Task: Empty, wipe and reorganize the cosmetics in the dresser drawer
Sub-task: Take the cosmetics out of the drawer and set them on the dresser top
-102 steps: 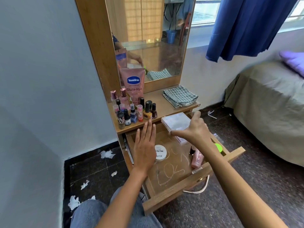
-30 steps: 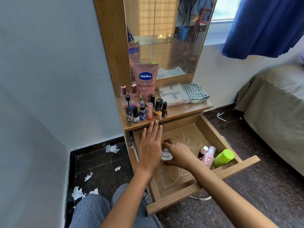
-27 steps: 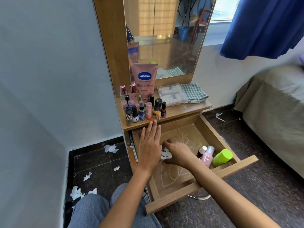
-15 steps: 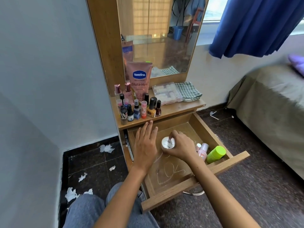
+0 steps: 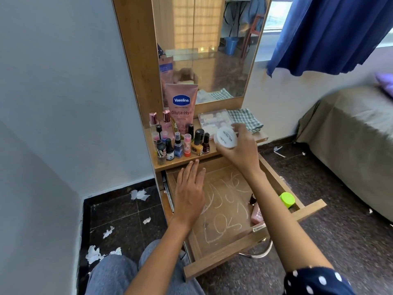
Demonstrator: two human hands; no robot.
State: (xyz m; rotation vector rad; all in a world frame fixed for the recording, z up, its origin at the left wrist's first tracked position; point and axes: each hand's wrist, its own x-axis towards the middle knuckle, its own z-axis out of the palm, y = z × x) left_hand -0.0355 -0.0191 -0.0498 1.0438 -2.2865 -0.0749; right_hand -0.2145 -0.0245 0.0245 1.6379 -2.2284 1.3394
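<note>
Right hand (image 5: 238, 150) fingers curled round flat white round jar (image 5: 225, 138), left hand (image 5: 189, 194) fingers straight — over scribbled wooden drawer (image 5: 251, 250).

Daylight from window (image 5: 276, 18) upper right, room evenly bright, no harsh shadows. Mirror (image 5: 208, 50) throws back warm glow from lit room behind me, mild sheen on glass. Soft shadow under my left hand (image 5: 190, 194) on drawer (image 5: 223, 209) floor; chalky scrawls there read clearly. My right hand (image 5: 238, 150) slightly motion-blurred, jar (image 5: 225, 138) print unreadable. Wide-angle bend: wall (image 5: 53, 103) and bed (image 5: 350, 135) curve at edges, bed and curtain (image 5: 329, 33) smeared soft. Vaseline tube (image 5: 181, 107) sharp.
</note>
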